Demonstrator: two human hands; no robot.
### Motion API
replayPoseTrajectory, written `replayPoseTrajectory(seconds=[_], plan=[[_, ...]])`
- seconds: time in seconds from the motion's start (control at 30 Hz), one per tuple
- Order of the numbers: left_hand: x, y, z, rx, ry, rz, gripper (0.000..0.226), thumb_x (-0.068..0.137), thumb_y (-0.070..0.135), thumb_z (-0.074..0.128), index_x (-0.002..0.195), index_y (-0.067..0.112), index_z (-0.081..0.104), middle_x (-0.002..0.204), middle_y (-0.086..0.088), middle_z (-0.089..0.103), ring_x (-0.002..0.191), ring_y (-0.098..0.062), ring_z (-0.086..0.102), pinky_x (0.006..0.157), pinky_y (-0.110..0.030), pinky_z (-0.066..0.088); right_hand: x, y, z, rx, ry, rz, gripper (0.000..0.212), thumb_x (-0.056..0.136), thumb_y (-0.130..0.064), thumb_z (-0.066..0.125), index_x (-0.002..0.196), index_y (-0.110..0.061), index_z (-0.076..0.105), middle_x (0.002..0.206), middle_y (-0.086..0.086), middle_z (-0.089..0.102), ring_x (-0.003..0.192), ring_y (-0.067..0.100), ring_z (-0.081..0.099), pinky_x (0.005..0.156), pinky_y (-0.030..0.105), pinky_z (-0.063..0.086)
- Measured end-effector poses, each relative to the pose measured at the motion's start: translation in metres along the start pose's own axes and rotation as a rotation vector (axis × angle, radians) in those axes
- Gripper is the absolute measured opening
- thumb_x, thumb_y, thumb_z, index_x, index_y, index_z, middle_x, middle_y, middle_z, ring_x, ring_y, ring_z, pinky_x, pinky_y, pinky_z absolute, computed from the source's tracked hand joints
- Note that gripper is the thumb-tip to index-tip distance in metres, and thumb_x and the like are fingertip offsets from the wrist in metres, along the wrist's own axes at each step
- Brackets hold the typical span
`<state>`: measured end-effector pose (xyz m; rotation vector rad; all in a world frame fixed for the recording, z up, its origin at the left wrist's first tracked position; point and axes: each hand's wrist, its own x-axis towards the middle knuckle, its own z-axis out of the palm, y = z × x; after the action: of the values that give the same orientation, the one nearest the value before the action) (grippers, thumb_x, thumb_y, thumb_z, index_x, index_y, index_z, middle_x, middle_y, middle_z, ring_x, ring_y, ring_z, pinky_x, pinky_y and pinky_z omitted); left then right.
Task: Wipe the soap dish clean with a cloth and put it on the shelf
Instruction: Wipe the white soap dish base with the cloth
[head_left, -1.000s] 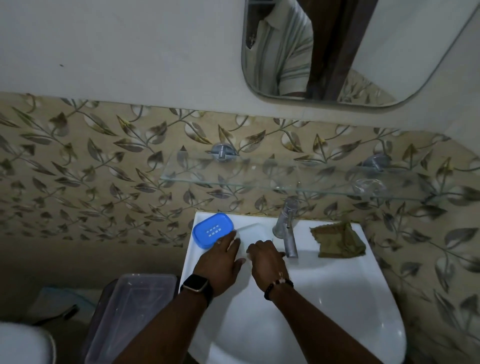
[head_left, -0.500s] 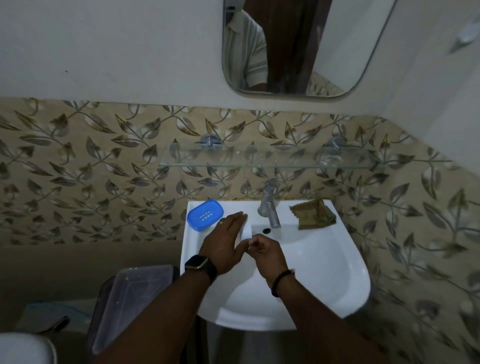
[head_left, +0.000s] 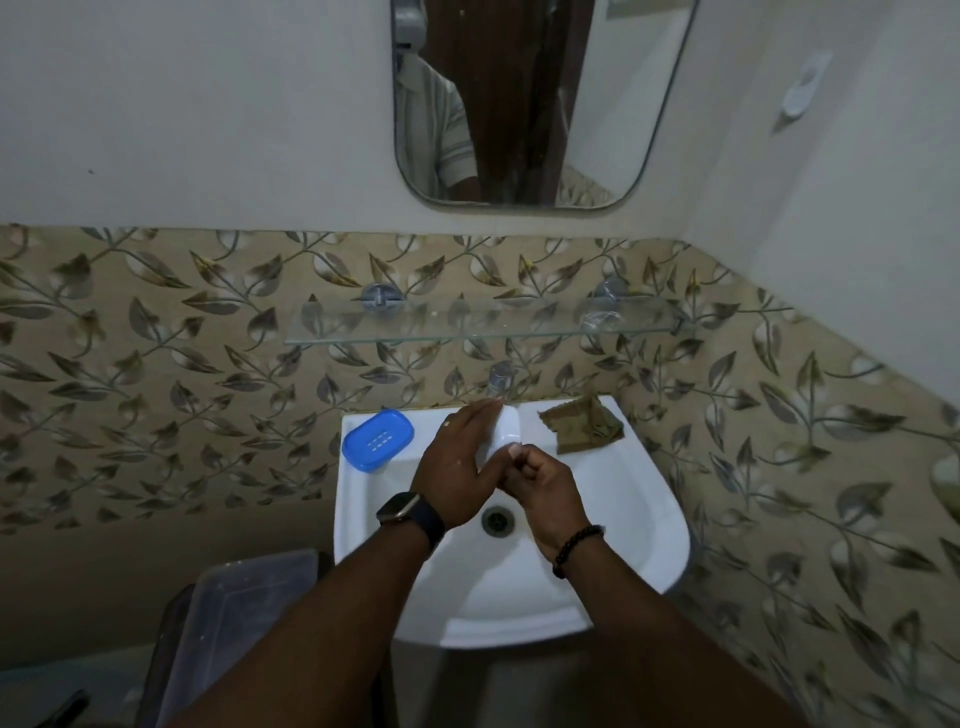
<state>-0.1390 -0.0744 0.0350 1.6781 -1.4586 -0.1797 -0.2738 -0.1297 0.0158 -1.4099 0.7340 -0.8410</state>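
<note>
Both hands now hover above the white basin rather than its back rim: left hand cupping a white soap bar, right hand curled against it. Blue oval soap dish stays untouched rear-left, folded olive cloth rear-right; wiping hasn't begun.

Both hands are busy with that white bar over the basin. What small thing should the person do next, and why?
Probably set the white soap bar down on the sink rim, freeing a hand. The left hand and right hand both hold it, while the blue soap dish sits untouched at the back left corner, the cloth lies unused at the back right, and the glass shelf stands bare.
</note>
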Motion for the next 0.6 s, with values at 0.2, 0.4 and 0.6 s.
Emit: replayPoseTrajectory(seconds=[0.2,0.4,0.6], plan=[[0.002,-0.003,0.017,-0.527,0.02,-0.539,0.046,0.083,0.06,0.062,0.11,0.023,0.069,0.097,0.002,0.077,0.088,-0.019,0.074,0.082,-0.047,0.061,-0.004,0.009,-0.02,-0.841,0.029,-0.287,0.022,0.093,-0.021,0.053,0.1,-0.015,0.073,0.098,0.002,0.072,0.094,0.021,0.06,0.079,0.032,0.048],[0.005,-0.011,0.034,-0.931,0.064,-0.712,0.028,0.098,0.023,0.059,0.119,0.006,0.067,0.113,-0.017,0.072,0.1,-0.033,0.071,0.086,-0.048,0.06,0.01,0.016,-0.057,-1.012,0.185,-0.565,0.042,0.091,-0.002,0.047,0.125,-0.019,0.064,0.13,0.006,0.062,0.124,0.02,0.052,0.105,0.032,0.043],[0.012,-0.017,0.045,-0.976,0.086,-0.694,0.03,0.099,0.022,0.057,0.123,0.006,0.065,0.117,-0.014,0.071,0.101,-0.027,0.071,0.085,-0.042,0.061,0.069,0.015,-0.112,-1.014,0.326,-0.478,0.045,0.092,-0.005,0.04,0.131,-0.009,0.061,0.134,0.012,0.06,0.127,0.024,0.049,0.111,0.034,0.037]])
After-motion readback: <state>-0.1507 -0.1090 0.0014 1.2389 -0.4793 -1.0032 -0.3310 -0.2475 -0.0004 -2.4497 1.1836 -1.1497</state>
